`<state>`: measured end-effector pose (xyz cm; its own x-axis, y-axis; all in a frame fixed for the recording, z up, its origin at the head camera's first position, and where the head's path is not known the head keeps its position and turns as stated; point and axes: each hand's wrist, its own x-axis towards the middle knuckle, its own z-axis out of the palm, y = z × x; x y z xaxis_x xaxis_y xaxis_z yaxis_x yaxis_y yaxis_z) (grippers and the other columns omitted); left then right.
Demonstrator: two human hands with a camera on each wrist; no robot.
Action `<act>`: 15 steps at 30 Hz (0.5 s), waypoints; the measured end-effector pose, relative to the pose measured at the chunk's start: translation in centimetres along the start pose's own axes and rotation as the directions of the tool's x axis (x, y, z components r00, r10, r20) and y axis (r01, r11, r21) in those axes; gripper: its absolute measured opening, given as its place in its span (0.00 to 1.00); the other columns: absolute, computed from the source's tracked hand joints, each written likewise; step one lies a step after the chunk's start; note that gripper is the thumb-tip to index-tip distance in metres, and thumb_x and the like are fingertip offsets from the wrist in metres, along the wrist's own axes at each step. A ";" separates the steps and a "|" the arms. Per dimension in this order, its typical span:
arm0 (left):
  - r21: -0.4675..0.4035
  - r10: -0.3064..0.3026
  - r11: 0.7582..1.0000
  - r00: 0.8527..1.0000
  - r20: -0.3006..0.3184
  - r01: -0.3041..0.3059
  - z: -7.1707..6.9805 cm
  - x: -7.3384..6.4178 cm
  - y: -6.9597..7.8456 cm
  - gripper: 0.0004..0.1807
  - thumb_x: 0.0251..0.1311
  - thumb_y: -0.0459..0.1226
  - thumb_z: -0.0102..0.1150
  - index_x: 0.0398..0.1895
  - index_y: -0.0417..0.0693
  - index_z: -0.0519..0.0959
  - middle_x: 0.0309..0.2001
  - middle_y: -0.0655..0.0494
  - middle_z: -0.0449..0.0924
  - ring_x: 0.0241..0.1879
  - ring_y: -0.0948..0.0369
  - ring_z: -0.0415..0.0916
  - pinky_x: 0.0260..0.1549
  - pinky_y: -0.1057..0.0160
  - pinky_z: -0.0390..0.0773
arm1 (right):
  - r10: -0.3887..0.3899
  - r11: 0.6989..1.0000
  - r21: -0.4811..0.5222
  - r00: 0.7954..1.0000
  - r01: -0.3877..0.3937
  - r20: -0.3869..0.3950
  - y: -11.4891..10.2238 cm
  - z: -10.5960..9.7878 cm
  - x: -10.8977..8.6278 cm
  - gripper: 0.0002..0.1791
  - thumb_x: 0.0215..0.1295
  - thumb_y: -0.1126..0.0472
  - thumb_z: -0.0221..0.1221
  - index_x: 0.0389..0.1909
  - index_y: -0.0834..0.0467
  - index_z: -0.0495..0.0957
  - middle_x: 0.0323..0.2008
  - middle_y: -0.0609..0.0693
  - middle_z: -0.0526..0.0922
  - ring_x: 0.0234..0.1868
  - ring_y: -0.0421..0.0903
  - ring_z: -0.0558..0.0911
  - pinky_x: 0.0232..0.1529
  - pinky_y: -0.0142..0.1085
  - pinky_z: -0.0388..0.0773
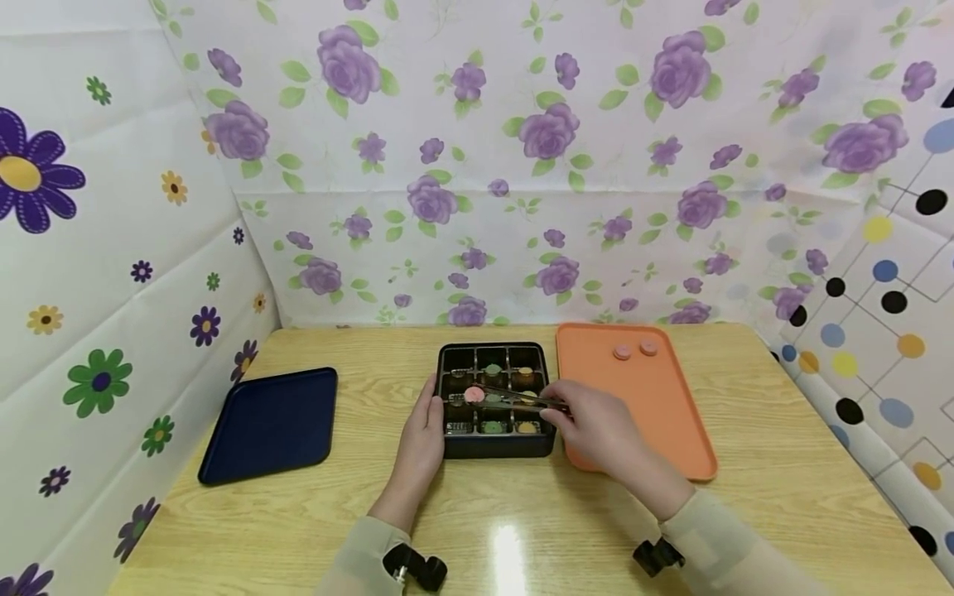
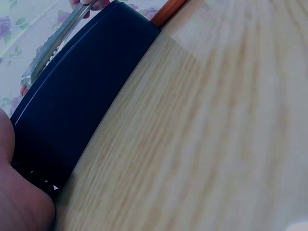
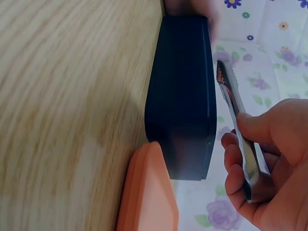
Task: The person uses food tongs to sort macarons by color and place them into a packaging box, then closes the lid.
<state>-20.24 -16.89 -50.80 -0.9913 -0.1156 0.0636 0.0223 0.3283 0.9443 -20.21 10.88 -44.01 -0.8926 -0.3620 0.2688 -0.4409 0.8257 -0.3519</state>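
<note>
A black compartment box (image 1: 498, 448) sits on the table. In its middle column are green macarons (image 1: 493, 427), and in its right column yellow macarons (image 1: 527, 428). My left hand (image 1: 425, 430) rests along the box's left wall, its fingers fairly straight. With my right hand (image 1: 596, 418) I grip metal tongs (image 3: 250, 156) from the right, thumb on one arm and curled fingers on the other. Between the tips of the tongs a pink macaron (image 1: 474, 395) is pinched, above the left column. What lies under it is hidden.
Right of the box lies an orange tray (image 1: 633, 422) carrying two pink macarons (image 1: 622, 353) near its far edge. A dark blue tray (image 1: 272, 426) stands at the left of the wooden table (image 1: 373, 372). Flowered cloth (image 1: 477, 165) hangs behind.
</note>
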 end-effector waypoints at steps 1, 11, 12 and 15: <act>0.003 -0.001 1.000 1.000 -0.002 0.001 0.0 0.0 0.0 0.31 0.93 0.46 0.35 0.92 0.53 0.54 0.88 0.47 0.53 0.86 0.42 0.48 0.83 0.36 0.51 | -0.005 1.000 0.001 1.000 0.005 0.003 -0.1 0.1 0.0 0.11 0.79 0.53 0.70 0.57 0.51 0.88 0.48 0.46 0.90 0.40 0.46 0.88 0.39 0.47 0.86; -0.001 0.006 1.000 1.000 0.003 -0.006 0.0 0.0 0.1 0.31 0.93 0.46 0.35 0.92 0.52 0.53 0.88 0.47 0.53 0.86 0.42 0.48 0.83 0.35 0.52 | -0.063 0.998 0.007 0.998 0.062 0.030 -0.8 0.5 0.3 0.09 0.77 0.55 0.72 0.53 0.50 0.88 0.40 0.41 0.88 0.34 0.39 0.83 0.34 0.41 0.80; 0.000 0.001 1.000 1.000 0.002 -0.001 0.0 0.0 0.1 0.31 0.93 0.47 0.35 0.92 0.53 0.53 0.88 0.48 0.53 0.86 0.42 0.48 0.83 0.35 0.52 | -0.070 0.998 0.011 0.997 0.070 0.031 -0.8 0.5 0.3 0.09 0.77 0.55 0.72 0.52 0.50 0.88 0.39 0.41 0.88 0.34 0.39 0.83 0.34 0.41 0.80; 0.002 0.007 1.000 1.000 0.004 -0.007 0.0 0.0 0.0 0.31 0.93 0.46 0.35 0.92 0.53 0.52 0.88 0.47 0.52 0.86 0.41 0.49 0.82 0.34 0.53 | -0.085 0.996 0.021 0.996 0.084 0.039 -0.9 0.5 0.3 0.08 0.77 0.55 0.72 0.52 0.50 0.88 0.38 0.40 0.87 0.34 0.38 0.83 0.34 0.41 0.80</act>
<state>-20.20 -16.88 -50.83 -0.9915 -0.1101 0.0688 0.0286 0.3314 0.9431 -20.14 9.77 -44.08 -0.8549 -0.4476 0.2621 -0.5163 0.7831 -0.3467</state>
